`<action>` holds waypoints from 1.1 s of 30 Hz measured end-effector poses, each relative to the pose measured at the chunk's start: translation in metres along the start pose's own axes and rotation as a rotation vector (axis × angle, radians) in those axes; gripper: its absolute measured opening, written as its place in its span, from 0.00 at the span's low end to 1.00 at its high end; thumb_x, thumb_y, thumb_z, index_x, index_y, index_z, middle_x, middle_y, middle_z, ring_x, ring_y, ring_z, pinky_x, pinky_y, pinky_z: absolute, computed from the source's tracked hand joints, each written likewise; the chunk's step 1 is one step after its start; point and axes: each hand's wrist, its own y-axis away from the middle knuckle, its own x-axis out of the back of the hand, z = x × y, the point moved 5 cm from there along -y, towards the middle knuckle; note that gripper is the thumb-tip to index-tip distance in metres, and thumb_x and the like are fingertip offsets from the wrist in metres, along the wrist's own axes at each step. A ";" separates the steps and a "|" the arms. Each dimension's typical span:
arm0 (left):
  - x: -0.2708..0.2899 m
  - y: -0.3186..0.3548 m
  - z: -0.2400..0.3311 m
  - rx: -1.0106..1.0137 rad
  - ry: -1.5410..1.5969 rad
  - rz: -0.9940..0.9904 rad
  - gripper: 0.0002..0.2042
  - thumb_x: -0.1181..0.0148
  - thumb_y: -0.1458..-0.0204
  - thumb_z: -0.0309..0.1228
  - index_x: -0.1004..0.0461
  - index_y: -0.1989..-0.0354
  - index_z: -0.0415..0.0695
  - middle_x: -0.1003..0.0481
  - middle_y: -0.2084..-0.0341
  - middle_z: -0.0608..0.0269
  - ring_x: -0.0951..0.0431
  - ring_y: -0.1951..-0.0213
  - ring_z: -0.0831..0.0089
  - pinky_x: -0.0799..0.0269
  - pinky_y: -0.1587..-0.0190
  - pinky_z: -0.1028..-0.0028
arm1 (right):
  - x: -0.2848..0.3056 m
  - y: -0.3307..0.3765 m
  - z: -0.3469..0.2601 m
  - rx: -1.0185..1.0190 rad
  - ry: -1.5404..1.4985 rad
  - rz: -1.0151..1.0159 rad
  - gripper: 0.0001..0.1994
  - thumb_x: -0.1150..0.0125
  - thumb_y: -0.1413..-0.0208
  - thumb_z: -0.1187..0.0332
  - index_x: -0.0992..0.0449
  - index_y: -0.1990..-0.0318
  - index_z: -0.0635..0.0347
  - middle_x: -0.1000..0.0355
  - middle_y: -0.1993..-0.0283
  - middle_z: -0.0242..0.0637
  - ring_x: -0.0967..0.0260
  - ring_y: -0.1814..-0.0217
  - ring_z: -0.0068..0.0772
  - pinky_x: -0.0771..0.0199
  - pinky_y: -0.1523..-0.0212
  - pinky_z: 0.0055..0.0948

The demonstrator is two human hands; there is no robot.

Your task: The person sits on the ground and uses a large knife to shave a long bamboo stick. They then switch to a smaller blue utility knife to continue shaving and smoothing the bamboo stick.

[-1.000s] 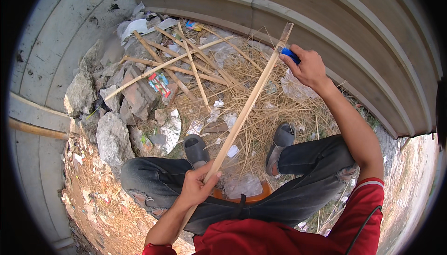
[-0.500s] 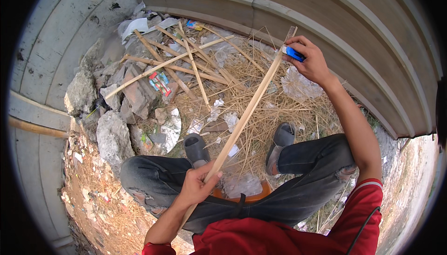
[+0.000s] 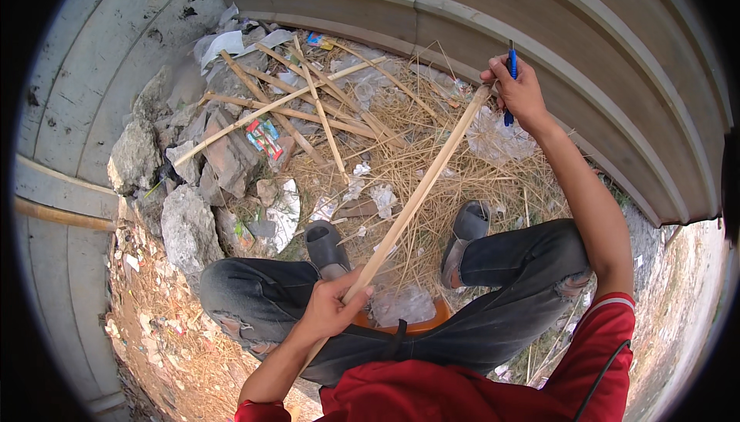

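Observation:
A long, pale wooden strip (image 3: 420, 191) slants from my lap up to the far right. My left hand (image 3: 333, 306) is closed around its lower part, above my left thigh. Near its far end, my right hand (image 3: 521, 92) grips a slim blue utility knife (image 3: 511, 75), held upright and clear of the wood's middle. The right thumb and fingertips are close to the strip's tip; whether they touch it I cannot tell. Straw-like shavings (image 3: 439, 218) lie scattered below the strip.
Several loose strips (image 3: 308, 114) lie crossed over rocks (image 3: 189, 225) and litter at the left. A ribbed metal wall (image 3: 509, 6) curves along the back and right, with a grey panel (image 3: 92, 60) on the left. My sandalled feet (image 3: 469, 225) rest among the shavings.
The knife has come off the strip's far end and turned upright in my right hand. That end now reaches less far up. My left hand has stayed about where it was.

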 end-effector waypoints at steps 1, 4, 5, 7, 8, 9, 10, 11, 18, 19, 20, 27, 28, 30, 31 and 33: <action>-0.001 0.000 -0.003 0.013 0.055 0.004 0.21 0.43 0.34 0.25 0.30 0.34 0.33 0.24 0.73 0.70 0.28 0.72 0.87 0.31 0.69 0.81 | 0.003 0.000 -0.002 -0.002 0.023 0.039 0.15 0.38 0.33 0.58 0.25 0.63 0.63 0.20 0.65 0.34 0.36 0.79 0.14 0.35 0.81 0.19; -0.003 -0.001 -0.007 0.056 0.237 0.002 0.21 0.44 0.33 0.26 0.31 0.33 0.34 0.27 0.74 0.72 0.32 0.76 0.88 0.37 0.73 0.82 | 0.012 0.002 -0.006 0.005 0.089 0.176 0.19 0.32 0.38 0.54 0.23 0.61 0.64 0.23 0.68 0.32 0.37 0.78 0.15 0.35 0.80 0.21; -0.003 -0.002 -0.001 0.075 0.308 -0.006 0.21 0.45 0.33 0.26 0.31 0.33 0.34 0.28 0.75 0.72 0.34 0.77 0.89 0.39 0.74 0.83 | 0.012 0.006 -0.009 0.016 0.109 0.235 0.20 0.30 0.40 0.53 0.23 0.60 0.65 0.24 0.69 0.32 0.37 0.78 0.15 0.35 0.80 0.21; -0.003 -0.003 0.005 0.116 0.416 -0.026 0.20 0.46 0.32 0.27 0.31 0.33 0.34 0.30 0.76 0.73 0.37 0.79 0.89 0.43 0.76 0.83 | 0.008 0.015 -0.012 -0.007 0.100 0.283 0.22 0.28 0.43 0.51 0.22 0.60 0.66 0.26 0.71 0.30 0.37 0.78 0.16 0.35 0.80 0.22; -0.002 -0.002 0.005 0.137 0.453 -0.037 0.20 0.47 0.32 0.27 0.31 0.33 0.34 0.31 0.76 0.73 0.39 0.80 0.89 0.44 0.77 0.83 | 0.001 0.021 -0.020 -0.040 0.072 0.272 0.22 0.27 0.43 0.51 0.21 0.61 0.66 0.27 0.71 0.29 0.37 0.78 0.16 0.35 0.80 0.22; -0.003 -0.002 0.006 0.157 0.490 -0.051 0.20 0.48 0.32 0.28 0.31 0.33 0.34 0.32 0.77 0.74 0.40 0.81 0.89 0.46 0.77 0.83 | -0.004 0.025 -0.024 -0.073 0.045 0.263 0.23 0.27 0.43 0.51 0.21 0.61 0.66 0.28 0.72 0.29 0.37 0.77 0.17 0.35 0.80 0.23; -0.002 -0.003 0.008 0.148 0.491 -0.057 0.20 0.48 0.31 0.29 0.31 0.34 0.33 0.33 0.79 0.73 0.41 0.82 0.89 0.46 0.77 0.83 | -0.011 0.027 -0.024 -0.121 0.044 0.175 0.22 0.27 0.43 0.51 0.21 0.61 0.66 0.28 0.72 0.29 0.37 0.77 0.17 0.34 0.80 0.23; -0.002 -0.005 0.011 0.140 0.491 -0.064 0.20 0.49 0.31 0.30 0.32 0.34 0.33 0.34 0.81 0.73 0.41 0.83 0.89 0.46 0.78 0.83 | -0.017 0.029 -0.022 -0.168 0.040 0.086 0.22 0.28 0.43 0.51 0.20 0.61 0.66 0.28 0.71 0.29 0.37 0.77 0.17 0.34 0.80 0.23; -0.001 -0.006 0.006 0.111 0.674 -0.133 0.24 0.54 0.29 0.39 0.33 0.34 0.32 0.44 0.92 0.75 0.45 0.91 0.85 0.43 0.80 0.81 | -0.062 0.050 -0.027 -0.174 -0.118 -0.171 0.20 0.28 0.42 0.53 0.20 0.59 0.64 0.20 0.63 0.36 0.34 0.77 0.17 0.33 0.80 0.22; 0.000 -0.007 0.008 0.124 0.700 -0.147 0.24 0.54 0.29 0.39 0.33 0.34 0.32 0.45 0.92 0.75 0.45 0.91 0.85 0.42 0.80 0.81 | -0.067 0.053 -0.031 -0.172 -0.130 -0.201 0.20 0.27 0.42 0.54 0.20 0.59 0.64 0.20 0.62 0.37 0.34 0.77 0.16 0.33 0.80 0.21; 0.000 -0.008 0.010 0.137 0.727 -0.162 0.25 0.55 0.29 0.40 0.33 0.34 0.32 0.45 0.92 0.76 0.45 0.91 0.84 0.42 0.80 0.81 | -0.071 0.057 -0.032 -0.182 -0.111 -0.204 0.20 0.25 0.43 0.56 0.20 0.56 0.65 0.21 0.66 0.33 0.35 0.78 0.15 0.34 0.80 0.21; -0.007 -0.013 0.011 0.133 0.739 -0.271 0.30 0.57 0.30 0.48 0.37 0.33 0.32 0.40 0.88 0.72 0.39 0.89 0.83 0.41 0.81 0.82 | -0.102 0.092 -0.045 -0.209 -0.088 -0.410 0.20 0.22 0.47 0.59 0.22 0.58 0.66 0.26 0.73 0.27 0.34 0.77 0.15 0.35 0.80 0.20; -0.008 -0.015 0.013 0.125 0.716 -0.260 0.31 0.58 0.30 0.49 0.39 0.32 0.32 0.39 0.87 0.71 0.38 0.88 0.82 0.41 0.80 0.82 | -0.106 0.097 -0.047 -0.224 -0.035 -0.444 0.19 0.22 0.47 0.61 0.22 0.57 0.67 0.26 0.73 0.28 0.33 0.76 0.16 0.33 0.77 0.23; -0.012 -0.019 0.019 0.111 0.670 -0.231 0.33 0.59 0.29 0.51 0.42 0.29 0.32 0.36 0.85 0.69 0.36 0.86 0.82 0.41 0.80 0.81 | -0.118 0.106 -0.041 -0.154 -0.025 -0.503 0.18 0.23 0.46 0.64 0.23 0.55 0.66 0.25 0.71 0.27 0.33 0.76 0.16 0.34 0.76 0.21; -0.012 -0.021 0.022 0.082 0.638 -0.189 0.31 0.61 0.28 0.49 0.42 0.28 0.34 0.36 0.85 0.69 0.36 0.85 0.82 0.41 0.80 0.80 | -0.123 0.111 -0.040 -0.119 -0.021 -0.532 0.18 0.23 0.45 0.66 0.24 0.54 0.66 0.24 0.71 0.27 0.33 0.75 0.16 0.34 0.75 0.20; -0.010 -0.023 0.026 0.028 0.575 -0.100 0.26 0.65 0.26 0.43 0.42 0.27 0.39 0.36 0.83 0.70 0.37 0.84 0.82 0.40 0.79 0.79 | -0.132 0.120 -0.051 0.032 0.178 -0.619 0.19 0.27 0.42 0.61 0.24 0.55 0.68 0.28 0.76 0.32 0.33 0.75 0.21 0.33 0.73 0.26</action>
